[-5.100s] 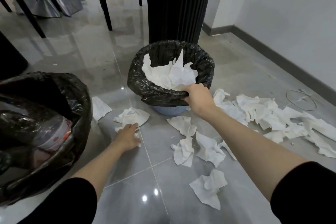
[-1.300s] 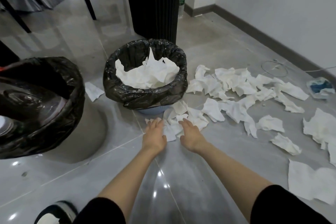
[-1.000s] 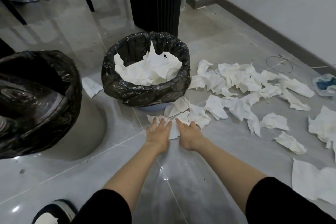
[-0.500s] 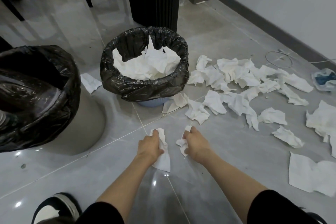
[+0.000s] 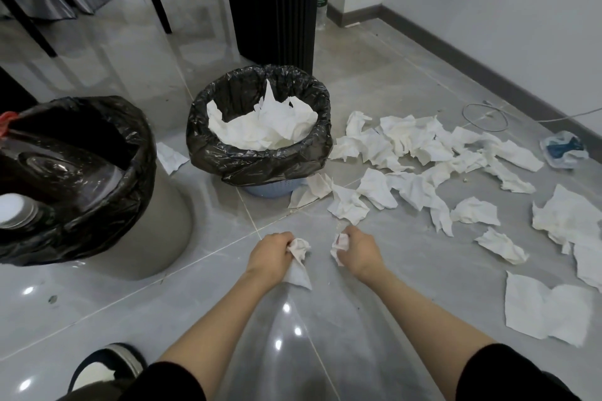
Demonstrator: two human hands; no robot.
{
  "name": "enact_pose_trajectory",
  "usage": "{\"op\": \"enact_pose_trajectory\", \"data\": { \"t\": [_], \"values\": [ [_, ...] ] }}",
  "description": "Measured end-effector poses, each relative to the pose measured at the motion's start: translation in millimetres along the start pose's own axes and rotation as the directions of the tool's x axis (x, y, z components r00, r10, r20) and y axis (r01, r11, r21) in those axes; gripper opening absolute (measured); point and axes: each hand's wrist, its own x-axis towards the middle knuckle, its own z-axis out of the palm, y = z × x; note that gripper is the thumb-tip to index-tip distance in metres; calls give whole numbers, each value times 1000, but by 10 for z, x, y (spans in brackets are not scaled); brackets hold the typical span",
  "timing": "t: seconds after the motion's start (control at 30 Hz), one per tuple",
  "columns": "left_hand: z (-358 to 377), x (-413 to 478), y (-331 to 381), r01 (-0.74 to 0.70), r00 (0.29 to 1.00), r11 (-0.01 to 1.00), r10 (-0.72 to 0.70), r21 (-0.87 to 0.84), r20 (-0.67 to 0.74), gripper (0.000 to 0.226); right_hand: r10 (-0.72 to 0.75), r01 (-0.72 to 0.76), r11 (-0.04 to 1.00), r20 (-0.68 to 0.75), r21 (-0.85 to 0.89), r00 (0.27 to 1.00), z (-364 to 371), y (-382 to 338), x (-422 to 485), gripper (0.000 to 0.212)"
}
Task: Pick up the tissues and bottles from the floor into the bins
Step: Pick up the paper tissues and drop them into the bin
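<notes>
The large grey round bin [image 5: 156, 221], lined with a black plastic bag, is cut off by the left edge. Its contents are hard to make out: only a pale round shape [image 5: 13, 210] shows among dark glossy folds. A clear plastic bottle with a green label [image 5: 322, 0] stands mostly hidden behind a tall black ribbed column [image 5: 273, 0] near the far wall. A black and white shoe [image 5: 104, 368] is cropped at the bottom left. Both hands are seen from the back, so their palms and fingertips are hidden.

The left hand [image 5: 272, 254] is clenched around a crumpled white tissue [image 5: 298, 259], and one corner of the tissue hangs below the fist. Whether that corner touches the glossy grey tiled floor [image 5: 407, 286] cannot be told. The right hand [image 5: 360, 249] grips a smaller white wad [image 5: 338, 246], which is largely buried in the fist. The two hands are side by side, close but apart, low over the tiles.

Beyond the hands stands a small blue basket bin [image 5: 260, 159] with a black liner, heaped with white tissue. Loose white tissues [image 5: 407, 153] litter the floor from just beyond the right hand out to the right. A single flat tissue [image 5: 171, 158] lies between the two bins.
</notes>
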Motion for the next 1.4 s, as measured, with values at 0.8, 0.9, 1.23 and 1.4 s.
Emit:
{"op": "enact_pose_trajectory", "data": {
  "t": [0.8, 0.9, 1.23, 1.4],
  "values": [
    [-1972, 227, 575, -207, 760, 898, -102, -388, -641, 23, -45, 124, 845, -162, 521, 986, -738, -1095, -398, 30],
    [-1958, 329, 538, -121, 761, 903, -183, -413, -623, 20, -65, 139, 829, -153, 542, 986, -752, -1181, -357, 31],
    [-1686, 178, 295, -68, 898, 969, -44, -236, -437, 48, 41, 117, 686, -199, 718, 979, -786, -1465, -183, 37],
    [-1599, 163, 24, -96, 946, 956, 174, 276, -274, 45, -1, 185, 656, -245, 732, 970, -845, -1789, -54, 29]
  ]
}}
